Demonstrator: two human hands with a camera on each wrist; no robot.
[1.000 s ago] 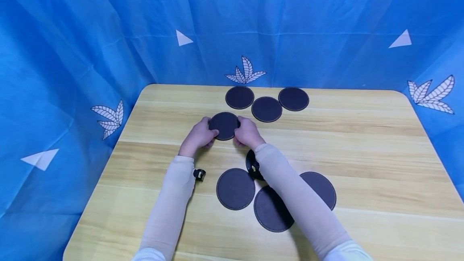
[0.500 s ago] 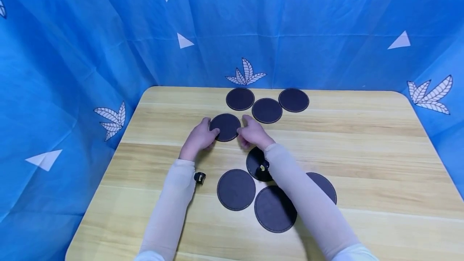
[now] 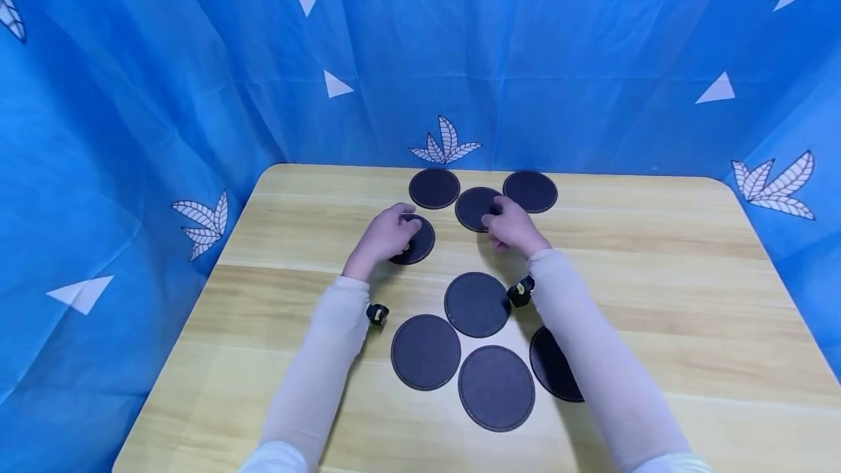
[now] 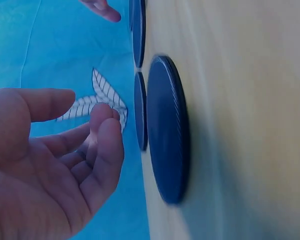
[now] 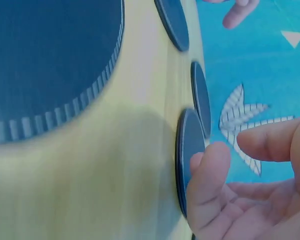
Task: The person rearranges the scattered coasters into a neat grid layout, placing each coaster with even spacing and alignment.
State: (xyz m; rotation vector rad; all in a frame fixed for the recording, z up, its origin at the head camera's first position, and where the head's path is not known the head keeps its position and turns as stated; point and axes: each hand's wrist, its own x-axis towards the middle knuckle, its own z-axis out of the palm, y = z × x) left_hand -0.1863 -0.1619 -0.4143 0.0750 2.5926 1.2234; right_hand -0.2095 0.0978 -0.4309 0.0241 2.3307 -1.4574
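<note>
A black round coaster [image 3: 422, 242] with light edge stitching lies flat on the table. My left hand [image 3: 379, 239] hovers over its left side and hides part of it. In the left wrist view that hand [image 4: 55, 155] holds nothing, its fingers loosely bent and apart from the coaster [image 4: 165, 130]. My right hand [image 3: 515, 226] is over the right edge of another coaster [image 3: 471, 208], one of three at the back. The right wrist view shows thumb and fingers spread with nothing between them, close to a coaster [image 5: 189, 145]; contact cannot be told.
Behind lie a left coaster [image 3: 434, 189] and a right coaster [image 3: 531, 192]. Nearer me are larger-looking discs: a top one [image 3: 477, 304], a left one [image 3: 425, 352], a front one [image 3: 496, 388] and one partly under my right forearm [image 3: 553, 363]. A blue curtain [image 3: 591, 57] hangs behind the wooden table [image 3: 657, 276].
My right hand has let go of the left coaster and moved right and back to the middle rear coaster. The left hand has released its edge and shifted slightly right above it.
</note>
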